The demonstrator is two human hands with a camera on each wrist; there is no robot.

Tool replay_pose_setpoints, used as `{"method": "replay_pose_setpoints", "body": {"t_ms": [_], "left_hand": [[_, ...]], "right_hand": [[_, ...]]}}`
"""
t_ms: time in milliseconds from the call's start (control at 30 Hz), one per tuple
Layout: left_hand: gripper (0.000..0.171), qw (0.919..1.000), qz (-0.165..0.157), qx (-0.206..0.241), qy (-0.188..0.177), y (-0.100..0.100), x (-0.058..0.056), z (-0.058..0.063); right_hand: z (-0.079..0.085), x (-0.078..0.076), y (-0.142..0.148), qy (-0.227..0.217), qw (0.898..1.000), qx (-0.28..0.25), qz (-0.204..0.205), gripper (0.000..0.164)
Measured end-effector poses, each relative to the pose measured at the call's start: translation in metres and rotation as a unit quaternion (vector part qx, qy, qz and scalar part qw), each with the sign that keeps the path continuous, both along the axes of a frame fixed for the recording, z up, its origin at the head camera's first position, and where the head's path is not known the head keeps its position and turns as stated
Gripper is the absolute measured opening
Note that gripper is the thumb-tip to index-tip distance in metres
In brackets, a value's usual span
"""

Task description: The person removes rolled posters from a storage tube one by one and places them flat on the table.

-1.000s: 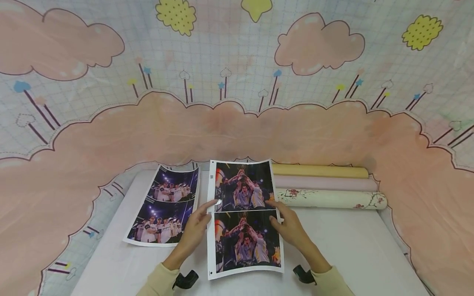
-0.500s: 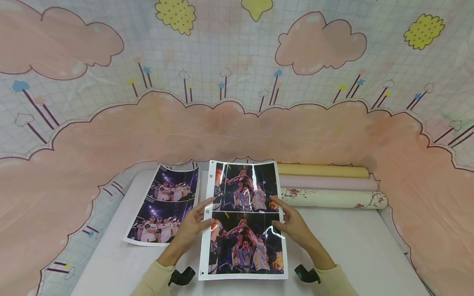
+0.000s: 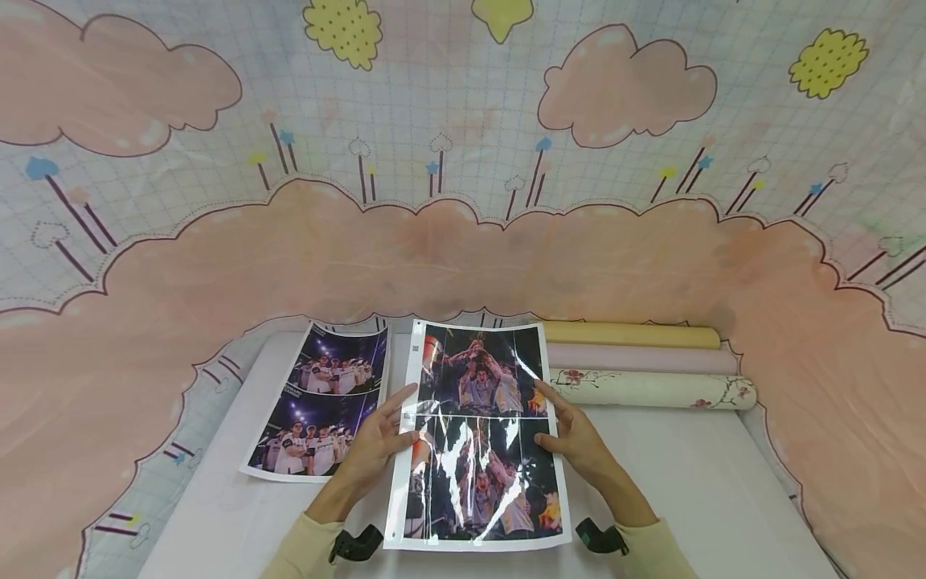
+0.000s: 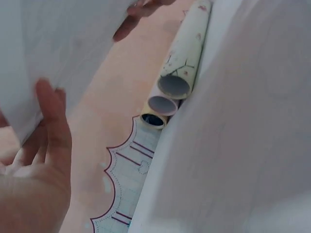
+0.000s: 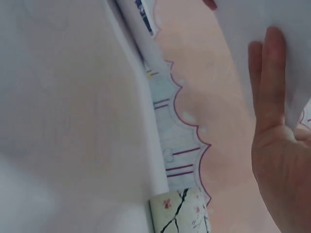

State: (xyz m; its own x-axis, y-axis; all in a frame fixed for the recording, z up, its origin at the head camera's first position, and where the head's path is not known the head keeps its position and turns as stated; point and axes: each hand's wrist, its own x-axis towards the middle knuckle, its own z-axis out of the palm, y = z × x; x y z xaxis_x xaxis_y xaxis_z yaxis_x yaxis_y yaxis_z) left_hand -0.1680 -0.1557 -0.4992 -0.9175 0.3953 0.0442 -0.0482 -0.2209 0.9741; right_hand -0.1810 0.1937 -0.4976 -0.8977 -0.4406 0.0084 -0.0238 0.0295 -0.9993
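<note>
Above the table, a glossy photo print [image 3: 473,398] with two alike pictures of people lifting a trophy is held by both hands. The left hand [image 3: 369,442] pinches its left edge, thumb in front and fingers behind. On the opposite edge, the right hand [image 3: 582,442] has the same pinch. In the left wrist view, the left hand [image 4: 43,170] supports the sheet's plain white back [image 4: 68,48]. Fingers of the right hand [image 5: 272,111] lie against that back in the right wrist view. Bright glare covers much of the lower picture.
A second photo print [image 3: 318,410], with two group pictures, lies on the white table [image 3: 673,482] at the left. Three rolls lie along the back right: yellow [image 3: 629,334], pale pink [image 3: 644,359] and flower-patterned [image 3: 651,388]. A cloud-patterned cloth [image 3: 463,257] hangs behind.
The held print has tilted, and glare now crosses its lower picture. Its lower end has shifted and looks wider. The left hand moved slightly left, the right hand slightly right; both keep their grip.
</note>
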Motion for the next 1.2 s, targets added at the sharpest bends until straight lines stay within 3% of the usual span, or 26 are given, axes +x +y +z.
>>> {"method": "replay_pose_setpoints", "body": {"t_ms": [167, 300, 467, 633, 733, 867, 1067, 1200], "left_hand": [[0.093, 0.9981, -0.062, -0.002, 0.001, -0.006, 0.0, -0.003], [0.092, 0.9971, -0.076, -0.004, -0.003, -0.007, 0.0, -0.003], [0.099, 0.9946, -0.094, 0.038, -0.019, -0.008, 0.0, -0.003], [0.105, 0.9928, -0.109, 0.044, -0.021, -0.009, 0.001, -0.004], [0.105, 0.9964, -0.083, 0.001, -0.017, -0.008, 0.001, -0.003], [0.102, 0.9964, -0.013, -0.084, -0.008, -0.003, 0.001, -0.002], [0.091, 0.9806, 0.086, -0.176, 0.008, 0.002, -0.004, -0.002], [0.083, 0.9735, 0.094, -0.207, 0.022, 0.0, -0.009, -0.002]], "right_hand": [[-0.002, 0.002, 0.005, -0.048, 0.996, -0.05, 0.061, 0.099], [-0.003, 0.003, 0.006, -0.045, 0.991, -0.094, 0.084, 0.097], [-0.006, 0.003, 0.007, -0.05, 0.983, -0.144, 0.1, 0.097], [-0.008, 0.003, 0.007, -0.047, 0.982, -0.15, 0.108, 0.102], [-0.009, 0.003, 0.005, -0.038, 0.989, -0.119, 0.085, 0.103], [-0.012, 0.003, 0.0, -0.04, 0.997, -0.066, 0.02, 0.106], [-0.014, 0.001, -0.014, -0.039, 0.996, -0.002, -0.079, 0.102], [-0.014, -0.001, -0.023, -0.023, 0.994, 0.024, -0.108, 0.09]]}}
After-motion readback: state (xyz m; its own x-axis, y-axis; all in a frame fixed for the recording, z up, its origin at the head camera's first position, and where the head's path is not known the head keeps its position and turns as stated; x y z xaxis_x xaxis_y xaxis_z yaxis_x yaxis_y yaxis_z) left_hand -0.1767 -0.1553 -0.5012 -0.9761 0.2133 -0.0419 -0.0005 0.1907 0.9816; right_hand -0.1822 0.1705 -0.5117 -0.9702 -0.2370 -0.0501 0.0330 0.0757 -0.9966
